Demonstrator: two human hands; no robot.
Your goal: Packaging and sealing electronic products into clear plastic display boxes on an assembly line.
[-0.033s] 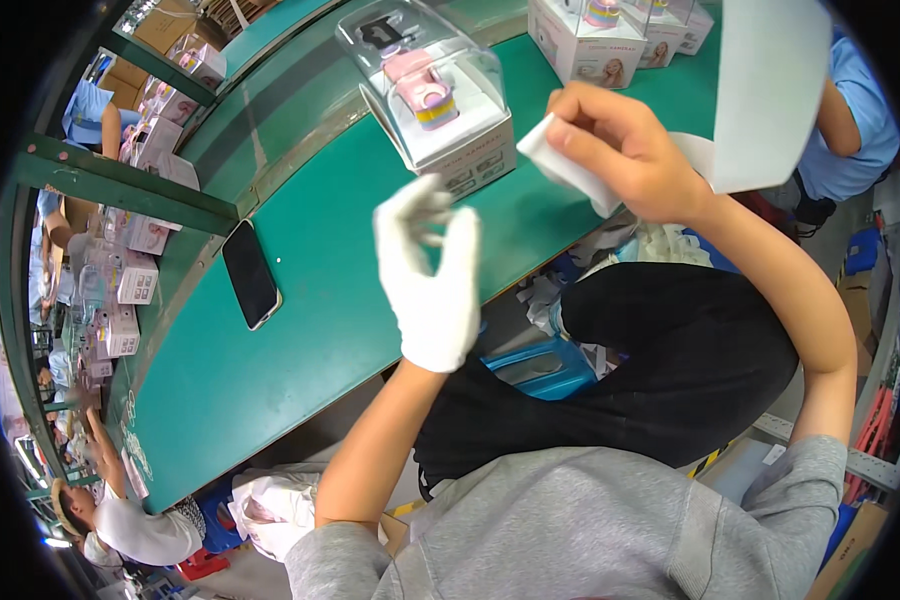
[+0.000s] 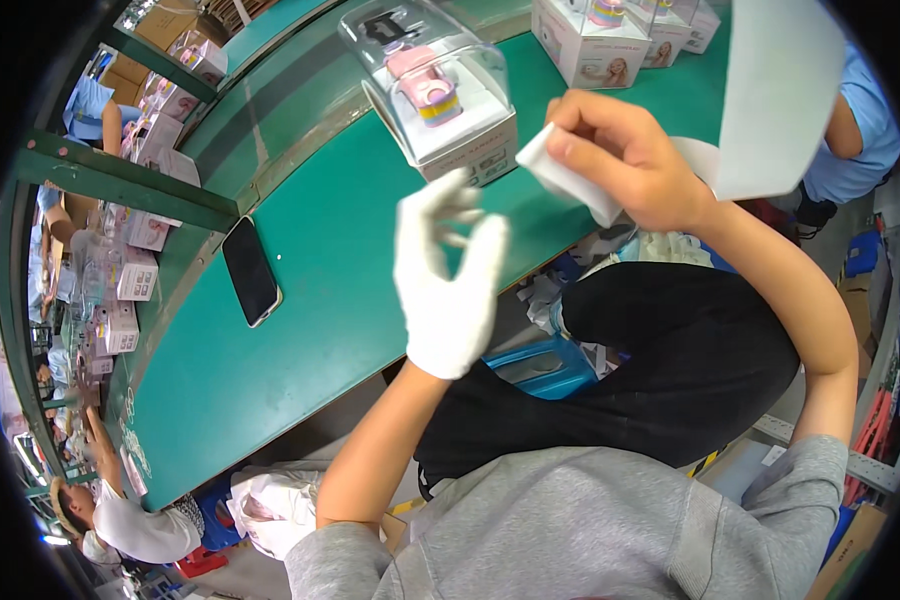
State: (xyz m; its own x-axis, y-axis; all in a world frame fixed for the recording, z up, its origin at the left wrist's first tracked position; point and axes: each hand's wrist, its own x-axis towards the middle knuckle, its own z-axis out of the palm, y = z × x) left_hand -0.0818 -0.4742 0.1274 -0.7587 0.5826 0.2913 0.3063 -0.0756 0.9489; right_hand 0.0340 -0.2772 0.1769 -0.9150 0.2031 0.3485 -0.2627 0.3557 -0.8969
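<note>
My left hand (image 2: 452, 275), in a white glove, is raised over the near edge of the green table. Its fingers are loosely curled and apart, with nothing between them. My bare right hand (image 2: 635, 160) pinches a folded white strip (image 2: 570, 180) that looks like paper. Behind that wrist, more white material runs toward a large pale sheet (image 2: 778, 100); whether they are joined I cannot tell. Just beyond my left hand stands a white box with a clear domed cover (image 2: 480, 50). Inside the cover sits a pink toy-like camera (image 2: 425, 85) with a rainbow-striped base.
A black phone (image 2: 251, 270) lies on the green table (image 2: 320, 250) to the left. Several similar boxes (image 2: 590, 50) stand at the far right. Green metal posts (image 2: 130, 205) and more boxes line the left. Co-workers sit at both sides. A blue stool (image 2: 545, 370) is below the table edge.
My left hand has shifted a little to the right. My right hand still pinches the white strip and has hardly moved.
</note>
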